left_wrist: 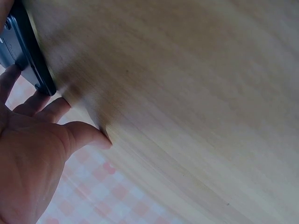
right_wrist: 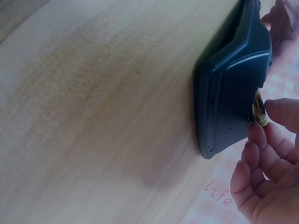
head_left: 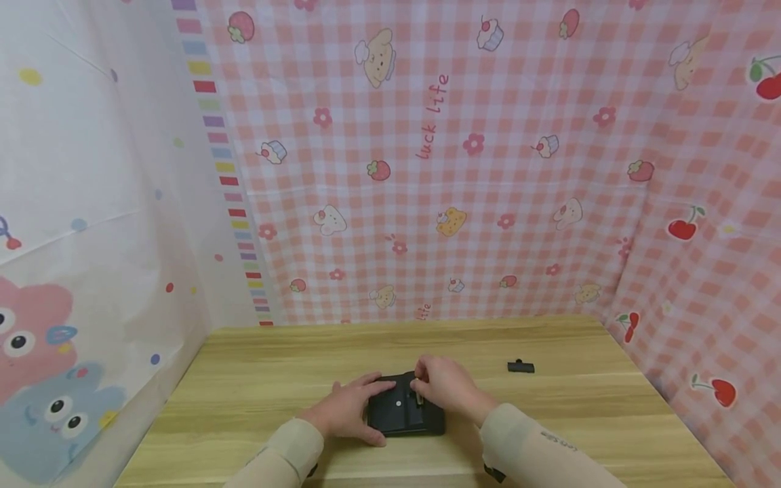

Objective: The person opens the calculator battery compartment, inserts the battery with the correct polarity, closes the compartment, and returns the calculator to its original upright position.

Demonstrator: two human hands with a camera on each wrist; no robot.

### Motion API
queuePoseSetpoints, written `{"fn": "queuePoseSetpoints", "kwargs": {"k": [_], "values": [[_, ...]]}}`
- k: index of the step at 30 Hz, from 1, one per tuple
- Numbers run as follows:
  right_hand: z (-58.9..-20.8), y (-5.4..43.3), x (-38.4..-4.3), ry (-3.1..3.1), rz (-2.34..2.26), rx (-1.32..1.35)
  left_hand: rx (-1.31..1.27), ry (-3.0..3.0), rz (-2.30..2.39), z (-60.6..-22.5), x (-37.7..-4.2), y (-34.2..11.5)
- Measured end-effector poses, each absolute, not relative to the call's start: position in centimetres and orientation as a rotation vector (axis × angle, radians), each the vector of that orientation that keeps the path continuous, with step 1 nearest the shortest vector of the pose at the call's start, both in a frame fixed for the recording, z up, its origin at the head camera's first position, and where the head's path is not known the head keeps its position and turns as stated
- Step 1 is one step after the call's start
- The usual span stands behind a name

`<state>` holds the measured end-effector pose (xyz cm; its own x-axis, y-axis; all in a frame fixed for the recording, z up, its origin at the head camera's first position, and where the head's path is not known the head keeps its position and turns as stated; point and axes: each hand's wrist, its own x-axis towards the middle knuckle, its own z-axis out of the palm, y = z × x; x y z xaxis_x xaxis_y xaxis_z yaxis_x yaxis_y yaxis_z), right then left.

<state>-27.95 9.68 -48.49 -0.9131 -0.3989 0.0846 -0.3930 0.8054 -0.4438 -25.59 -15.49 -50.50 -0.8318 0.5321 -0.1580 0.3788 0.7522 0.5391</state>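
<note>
A black wedge-shaped plastic device (head_left: 390, 423) lies on the wooden table, a recessed slot in its upward face. My left hand (head_left: 348, 410) rests on its left side, fingers spread and fairly straight, the thumb by the near edge. With thumb and fingertips, my right hand (head_left: 448, 386) pinches a small gold-and-black battery (right_wrist: 259, 109) at the slot. Part of the battery is hidden by the fingers and the device, so how deep it sits cannot be told. Both hands touch the device, also seen in the left wrist view.
A small black cover piece (head_left: 521, 367) with a tab lies on the table (head_left: 274, 379) to the right of the hands. Behind the table hangs a pink checked cloth (head_left: 427, 203); a white patterned cloth (head_left: 134, 203) hangs on the left.
</note>
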Motion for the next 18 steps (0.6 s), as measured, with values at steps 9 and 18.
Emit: {"fn": "queuePoseSetpoints", "kwargs": {"k": [9, 18], "values": [[-48.0, 10.1, -28.0, 2.984, -0.823, -0.551, 0.702, 2.659, 0.704, -50.9, -25.8, -15.7], [-47.8, 12.9, -27.5, 2.865, -0.880, -0.695, 0.712, 2.671, 0.693, -50.5, -25.5, -15.6]]}}
